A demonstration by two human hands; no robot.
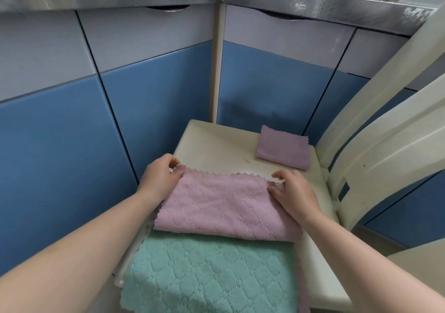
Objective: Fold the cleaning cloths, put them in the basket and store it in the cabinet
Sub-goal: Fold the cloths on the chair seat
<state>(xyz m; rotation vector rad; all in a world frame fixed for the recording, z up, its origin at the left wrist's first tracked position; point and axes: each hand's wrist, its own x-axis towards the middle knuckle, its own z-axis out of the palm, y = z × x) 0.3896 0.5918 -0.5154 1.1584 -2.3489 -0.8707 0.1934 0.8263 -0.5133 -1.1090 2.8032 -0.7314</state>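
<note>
A pink quilted cleaning cloth (221, 204) lies folded in half across the cream chair seat (216, 144). My left hand (160, 176) pinches its far left corner. My right hand (292, 192) pinches its far right corner. Under the pink cloth, nearer to me, a mint green cloth (212, 276) lies spread flat and hangs over the seat's front edge. A small purple cloth (283, 147), folded into a square, sits at the seat's far right corner. No basket is in view.
The cream chair backrest (385, 132) rises at the right. Blue and grey cabinet doors (156, 91) form a corner behind the chair, under a steel countertop edge (313, 1).
</note>
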